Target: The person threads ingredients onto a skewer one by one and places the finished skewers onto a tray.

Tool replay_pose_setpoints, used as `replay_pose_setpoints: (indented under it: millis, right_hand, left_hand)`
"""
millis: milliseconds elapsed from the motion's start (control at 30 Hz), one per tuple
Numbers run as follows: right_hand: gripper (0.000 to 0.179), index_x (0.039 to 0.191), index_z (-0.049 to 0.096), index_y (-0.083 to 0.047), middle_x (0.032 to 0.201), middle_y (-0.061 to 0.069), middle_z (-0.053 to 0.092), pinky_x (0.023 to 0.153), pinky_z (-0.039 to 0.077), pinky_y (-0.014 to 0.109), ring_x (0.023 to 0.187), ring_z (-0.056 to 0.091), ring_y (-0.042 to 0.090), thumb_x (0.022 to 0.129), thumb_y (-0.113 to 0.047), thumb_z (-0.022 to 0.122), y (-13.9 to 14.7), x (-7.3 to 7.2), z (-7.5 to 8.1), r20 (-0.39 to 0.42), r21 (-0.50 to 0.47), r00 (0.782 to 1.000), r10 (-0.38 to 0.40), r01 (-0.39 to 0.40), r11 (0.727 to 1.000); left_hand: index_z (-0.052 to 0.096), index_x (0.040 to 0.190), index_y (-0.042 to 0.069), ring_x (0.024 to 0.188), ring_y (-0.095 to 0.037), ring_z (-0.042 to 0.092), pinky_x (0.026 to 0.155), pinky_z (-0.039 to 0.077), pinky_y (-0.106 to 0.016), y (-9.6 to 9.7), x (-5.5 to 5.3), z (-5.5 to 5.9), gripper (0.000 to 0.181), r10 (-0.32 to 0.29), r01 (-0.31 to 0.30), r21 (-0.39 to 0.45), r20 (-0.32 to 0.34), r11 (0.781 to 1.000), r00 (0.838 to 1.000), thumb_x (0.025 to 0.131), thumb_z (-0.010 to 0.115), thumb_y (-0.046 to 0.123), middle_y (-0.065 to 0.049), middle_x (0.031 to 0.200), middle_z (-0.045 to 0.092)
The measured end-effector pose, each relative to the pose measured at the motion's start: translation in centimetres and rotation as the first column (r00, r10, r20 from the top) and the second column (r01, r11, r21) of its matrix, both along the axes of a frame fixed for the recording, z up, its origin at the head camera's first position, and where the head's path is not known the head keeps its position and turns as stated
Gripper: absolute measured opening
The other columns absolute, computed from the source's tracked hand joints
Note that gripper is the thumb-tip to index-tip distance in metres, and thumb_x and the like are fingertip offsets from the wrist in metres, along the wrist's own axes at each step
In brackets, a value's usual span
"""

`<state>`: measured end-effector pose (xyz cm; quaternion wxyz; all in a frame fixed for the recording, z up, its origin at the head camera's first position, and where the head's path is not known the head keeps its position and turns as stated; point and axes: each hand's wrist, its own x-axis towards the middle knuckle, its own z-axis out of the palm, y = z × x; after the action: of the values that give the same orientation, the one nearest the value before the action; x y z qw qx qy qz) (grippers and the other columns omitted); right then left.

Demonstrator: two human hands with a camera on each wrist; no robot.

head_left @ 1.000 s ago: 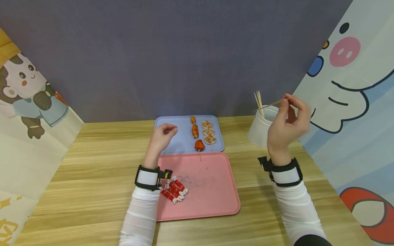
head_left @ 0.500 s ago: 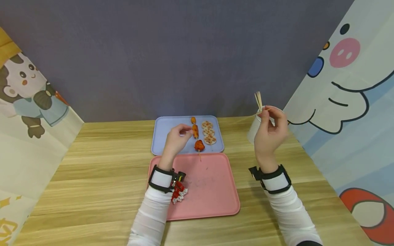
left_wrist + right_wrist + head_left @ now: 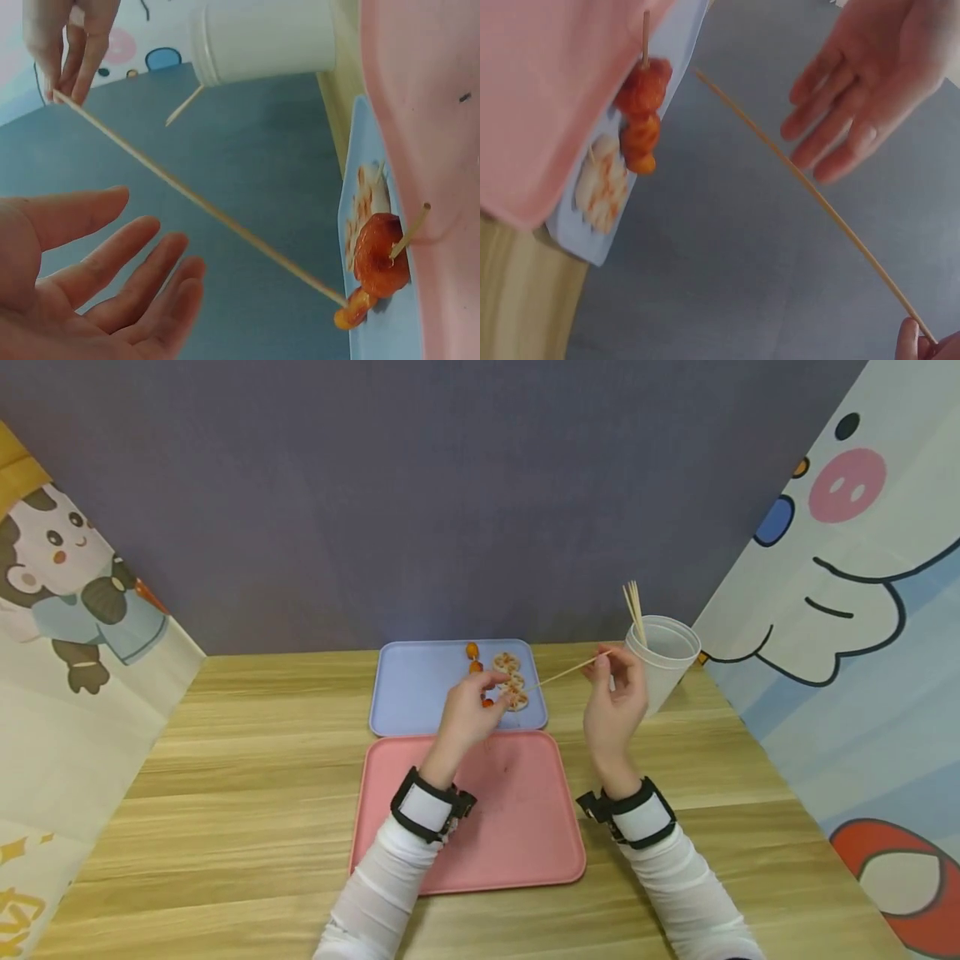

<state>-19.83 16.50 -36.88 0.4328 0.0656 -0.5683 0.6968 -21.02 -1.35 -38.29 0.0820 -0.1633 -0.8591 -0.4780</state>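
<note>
My right hand (image 3: 617,706) pinches a thin bamboo skewer (image 3: 564,674) by one end, left of the white cup. The skewer slants toward my left hand (image 3: 469,714), which hovers over the blue tray (image 3: 408,685). In the left wrist view, the left fingers (image 3: 150,274) are spread and relaxed, apart from the skewer. On the blue tray lies a skewer of reddish-orange food pieces (image 3: 381,255), partly covered by the left hand in the head view. Beside it is a skewer of lotus root slices (image 3: 507,662).
The white cup (image 3: 663,672) at the back right holds several bamboo skewers (image 3: 634,610). In front of the blue tray lies a pink tray (image 3: 517,835). A grey panel (image 3: 480,502) stands behind the wooden table (image 3: 247,760), with cartoon-printed walls on both sides.
Both hands have moved toward each other, the right bringing the skewer leftward and down from beside the cup. My left arm now covers the red-and-white pieces on the pink tray.
</note>
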Motion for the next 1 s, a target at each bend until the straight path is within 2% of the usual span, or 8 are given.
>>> replay_pose_setpoints:
  millis: [100,200,367,667,1000]
  right_hand:
    - [0.015,0.101,0.058,0.008,0.091,0.013,0.059,0.074,0.056,0.025,0.083,0.061,0.020,0.092,-0.003,0.058,-0.3,0.1,-0.4,0.041,-0.044,0.999,0.023,-0.021,0.999]
    - [0.018,0.103,0.056,0.009,0.092,0.009,0.059,0.075,0.056,0.025,0.083,0.061,0.019,0.092,-0.005,0.057,-0.5,0.1,-0.7,0.090,-0.073,0.994,0.057,-0.050,0.996]
    - [0.020,0.106,0.053,0.010,0.095,0.012,0.057,0.077,0.056,0.026,0.086,0.060,0.016,0.093,-0.005,0.056,-1.0,0.3,-1.1,0.142,-0.099,0.983,0.117,-0.103,0.990]
    - [0.011,0.103,0.054,0.002,0.097,0.010,0.057,0.081,0.056,0.029,0.090,0.060,0.015,0.095,-0.004,0.052,-1.4,0.5,-1.8,0.182,-0.177,0.963,0.196,-0.164,0.970]
    - [0.014,0.105,0.053,0.005,0.100,0.017,0.056,0.081,0.056,0.027,0.090,0.060,0.015,0.095,-0.004,0.052,-1.5,0.7,-1.8,0.199,-0.202,0.958,0.205,-0.164,0.966]
  left_hand:
    - [0.067,0.115,0.008,0.103,-0.026,0.062,0.082,0.051,-0.038,0.4,0.2,0.2,0.031,0.003,-0.003,-0.018,-0.014,1.000,1.000,0.085,0.069,0.015,-0.012,0.114,0.065]
    - [0.068,0.114,0.008,0.103,-0.023,0.062,0.082,0.051,-0.037,0.6,0.4,0.4,0.030,0.005,-0.005,-0.016,-0.013,1.000,1.000,0.085,0.070,0.015,-0.009,0.113,0.066]
    - [0.070,0.110,0.007,0.092,-0.020,0.063,0.074,0.050,-0.032,0.7,0.4,0.3,0.025,0.003,-0.003,-0.026,-0.026,1.000,1.000,0.086,0.069,0.013,-0.008,0.109,0.068]
    - [0.073,0.101,0.008,0.087,-0.021,0.064,0.073,0.053,-0.034,0.8,0.6,-0.3,0.015,-0.020,0.019,-0.037,-0.024,0.999,1.000,0.087,0.068,0.010,-0.008,0.099,0.069]
    - [0.074,0.093,0.012,0.077,-0.017,0.064,0.068,0.051,-0.028,0.8,0.4,-0.5,0.009,-0.007,0.005,-0.063,-0.038,0.998,0.999,0.086,0.068,0.011,-0.006,0.090,0.072]
